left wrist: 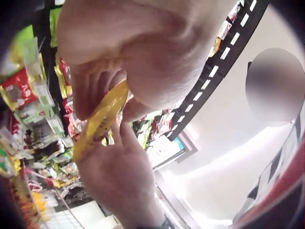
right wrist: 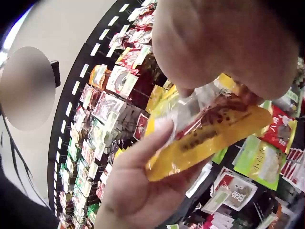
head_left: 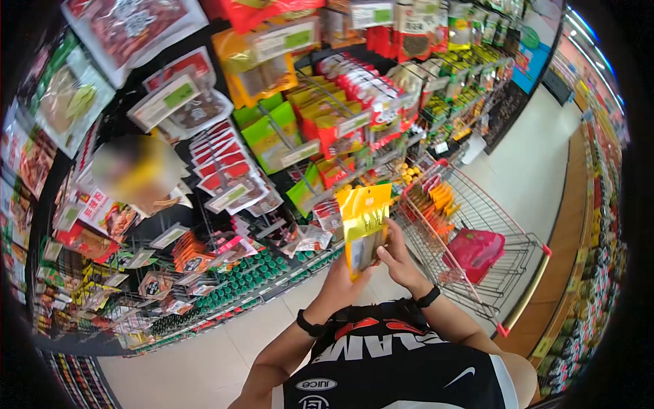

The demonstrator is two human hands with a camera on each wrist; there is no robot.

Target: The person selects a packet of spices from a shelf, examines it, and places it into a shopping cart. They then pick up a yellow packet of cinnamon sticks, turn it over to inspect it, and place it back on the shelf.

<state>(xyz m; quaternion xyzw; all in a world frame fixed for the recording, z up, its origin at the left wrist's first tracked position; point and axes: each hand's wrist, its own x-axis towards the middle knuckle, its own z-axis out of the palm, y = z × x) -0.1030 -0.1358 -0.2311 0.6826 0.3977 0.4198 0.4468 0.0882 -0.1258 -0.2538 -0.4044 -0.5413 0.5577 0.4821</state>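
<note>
In the head view a yellow packet (head_left: 364, 221) with a clear window stands upright in front of the chest, held between both hands. My left hand (head_left: 343, 283) grips its lower left edge, and my right hand (head_left: 402, 259) pinches its right side with the thumb on the front. Reddish-brown dried pieces show through the window of the packet (right wrist: 209, 136) in the right wrist view. There, the left hand (right wrist: 147, 179) has its thumb on the packet's face. From the left wrist, the packet (left wrist: 102, 117) appears nearly edge-on between both palms.
A shopping cart (head_left: 490, 238) stands to the right, with orange packets (head_left: 439, 211) and a pink bag (head_left: 477, 253) in it. Racks of hanging packets (head_left: 266, 133) line the left and front. Green-capped bottles (head_left: 248, 276) fill a low shelf. Another shelf (head_left: 572, 266) runs along the right.
</note>
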